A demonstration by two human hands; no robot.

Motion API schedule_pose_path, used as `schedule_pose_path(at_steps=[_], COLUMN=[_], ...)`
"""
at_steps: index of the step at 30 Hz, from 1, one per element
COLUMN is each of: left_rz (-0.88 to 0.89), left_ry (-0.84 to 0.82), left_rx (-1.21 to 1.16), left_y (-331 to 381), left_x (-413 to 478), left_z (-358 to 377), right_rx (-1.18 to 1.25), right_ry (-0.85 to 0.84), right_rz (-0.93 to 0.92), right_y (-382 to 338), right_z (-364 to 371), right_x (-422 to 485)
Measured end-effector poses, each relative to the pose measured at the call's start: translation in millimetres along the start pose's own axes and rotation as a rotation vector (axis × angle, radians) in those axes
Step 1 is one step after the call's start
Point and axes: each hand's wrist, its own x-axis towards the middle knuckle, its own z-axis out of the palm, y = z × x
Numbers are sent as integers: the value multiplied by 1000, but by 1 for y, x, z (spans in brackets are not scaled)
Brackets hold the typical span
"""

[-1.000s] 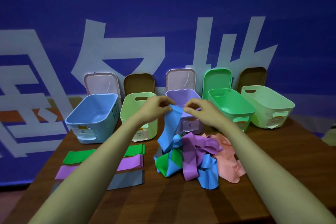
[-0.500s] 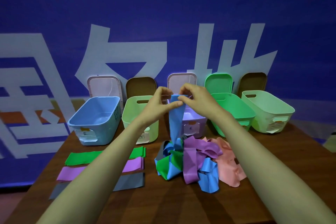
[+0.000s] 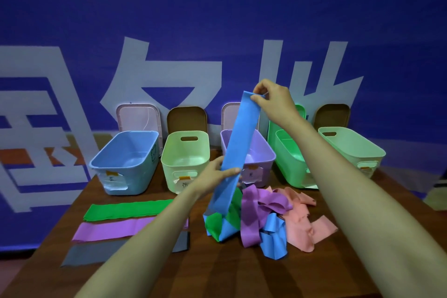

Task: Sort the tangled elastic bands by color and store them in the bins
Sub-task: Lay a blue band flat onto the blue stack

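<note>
Raising blue band [image 3: 242, 133] higher, right hand [image 3: 273, 99].

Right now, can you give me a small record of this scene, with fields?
right hand: pinches top end of blue band
left hand: grips same band lower down
blue band: stretched upward, lower end in tangled pile
sorted bands: green band, purple band, grey band, flat on table
bins: blue bin, yellow-green bin, purple bin, green bin, mint bin

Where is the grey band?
Head view: the grey band lies flat at the near left of the table, just in front of the flat purple band.
</note>
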Motion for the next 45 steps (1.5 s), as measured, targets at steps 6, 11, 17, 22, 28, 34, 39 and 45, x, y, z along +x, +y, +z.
schedule_pose_path(at_steps=[6,11,17,22,28,34,39,45], left_rz=[-150,-248,-334,-356,-422,-372,-263,-409], left_ry=[-16,0,140,424,799,1012,1031,977], left_rx=[103,222,214,150,-201,272,548,616], left_y=[-13,-24,-45,-66,-96,-117,-129,-152], left_x=[-23,-51,-83,-113,-157,-213,-250,-271], left_z=[-60,-109,-141,-153,-161,-166,-164,-176], right_rx=[15,53,35,-9,-3,24,106,113], right_ry=[-15,-49,-136,-216,-314,-417,-509,-556], right_rz=[173,315,328,242,193,181,209,274], right_y=[35,62,69,65,56,29,15,3], right_z=[15,42,83,117,158,185,207,230], right_x=[-20,-46,-88,-128,-186,-229,-264,-291])
